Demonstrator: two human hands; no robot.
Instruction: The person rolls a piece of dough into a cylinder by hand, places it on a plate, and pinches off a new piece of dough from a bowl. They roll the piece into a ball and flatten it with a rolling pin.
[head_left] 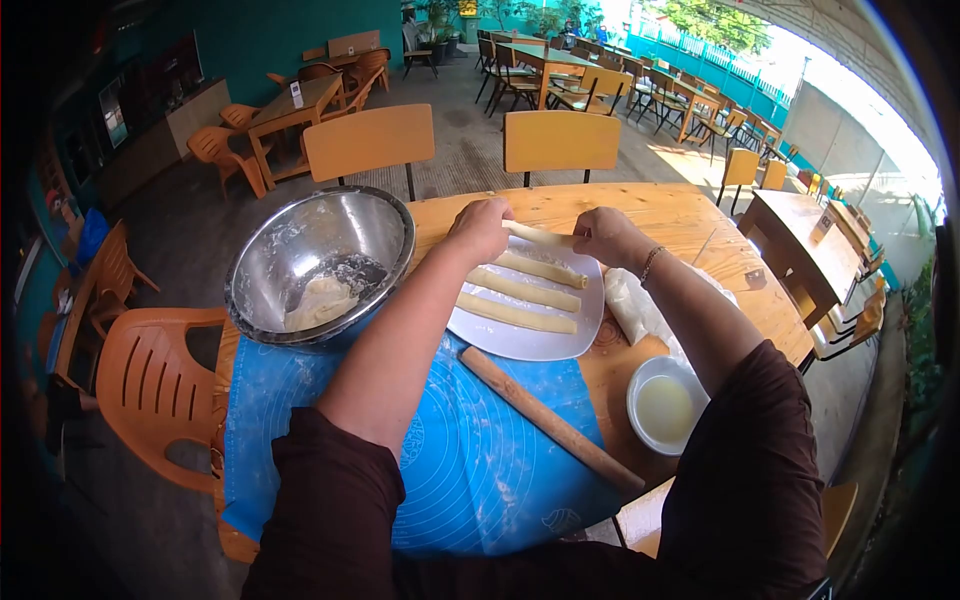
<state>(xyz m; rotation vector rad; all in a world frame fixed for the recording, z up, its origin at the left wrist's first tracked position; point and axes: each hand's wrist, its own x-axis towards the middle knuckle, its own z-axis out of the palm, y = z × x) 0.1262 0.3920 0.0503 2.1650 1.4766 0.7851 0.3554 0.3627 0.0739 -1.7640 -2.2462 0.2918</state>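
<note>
Between my hands a rope of pale dough (540, 235) stretches across the far part of a white plate (480, 338). My left hand (482, 230) grips its left end and my right hand (612, 238) pinches its right end. Several more dough ropes (525, 290) lie side by side on the plate, nearer to me. A wooden rolling pin (550, 418) rests slantwise on a floured blue silicone mat (470, 450). To the left, a large steel bowl (255, 235) holds a lump of dough (322, 302) and loose flour.
At the right stands a small white bowl (640, 425) with pale yellowish liquid. A white plastic bag (640, 310) lies partly behind my right forearm. Orange chairs (165, 380) surround the wooden table (660, 205). More tables and chairs stand farther off.
</note>
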